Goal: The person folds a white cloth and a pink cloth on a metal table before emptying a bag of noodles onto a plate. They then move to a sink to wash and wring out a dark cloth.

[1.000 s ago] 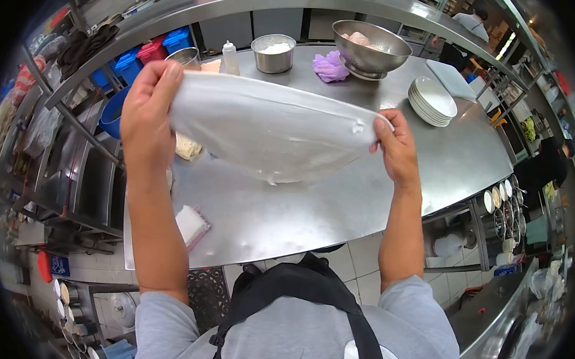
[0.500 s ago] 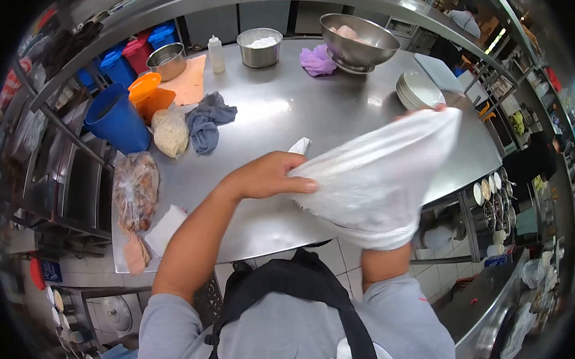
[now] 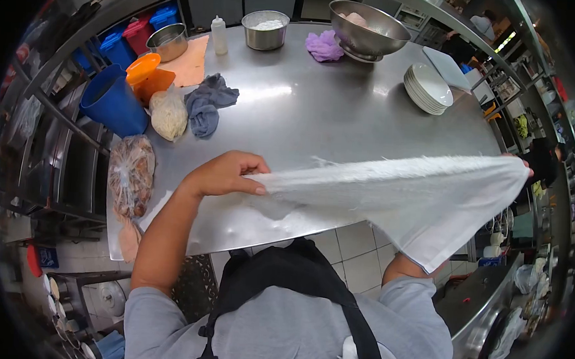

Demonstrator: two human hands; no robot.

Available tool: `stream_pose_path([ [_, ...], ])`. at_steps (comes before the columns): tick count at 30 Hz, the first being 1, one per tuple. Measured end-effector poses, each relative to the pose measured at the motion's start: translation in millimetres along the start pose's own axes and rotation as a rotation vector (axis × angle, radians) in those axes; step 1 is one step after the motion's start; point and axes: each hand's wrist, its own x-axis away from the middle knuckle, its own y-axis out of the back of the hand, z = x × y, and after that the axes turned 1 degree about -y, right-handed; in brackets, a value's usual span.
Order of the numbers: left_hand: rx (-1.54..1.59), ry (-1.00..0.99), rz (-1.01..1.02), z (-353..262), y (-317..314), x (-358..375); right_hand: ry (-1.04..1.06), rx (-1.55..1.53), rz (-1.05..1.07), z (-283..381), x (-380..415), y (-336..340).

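A thin white cloth (image 3: 404,185) with a frayed edge is stretched above the front of the steel table (image 3: 284,121). My left hand (image 3: 229,174) pinches its left end between thumb and fingers. At the far right corner, the fingertips of my right hand (image 3: 527,167) grip the cloth; the rest of that hand and most of the forearm are hidden behind the fabric. The right part hangs down over the table's edge.
On the table's left are a blue bucket (image 3: 114,102), orange container (image 3: 152,85), grey-blue cloth (image 3: 207,104) and tied plastic bags. Toward the back are a metal pot (image 3: 264,32), squeeze bottle (image 3: 219,36), purple cloth (image 3: 324,46), large bowl (image 3: 370,31) and stacked white plates (image 3: 429,88).
My right hand has moved right and down, and my left hand a little left. The cloth has gone from bunched around the right arm to pulled out wide between both hands.
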Motion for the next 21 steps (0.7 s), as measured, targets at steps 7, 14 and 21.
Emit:
stream_pose_path([
  [7, -0.046, 0.163, -0.016, 2, 36, 43, 0.345, 0.505, -0.171, 20, -5, -12],
  [14, 0.139, 0.007, -0.259, 43, 59, 57, 0.704, 0.985, -0.344, 49, -41, 10],
  [21, 0.688, -0.151, -0.519, -8, -4, 3, -0.013, 0.74, 0.974, -46, 18, -228],
])
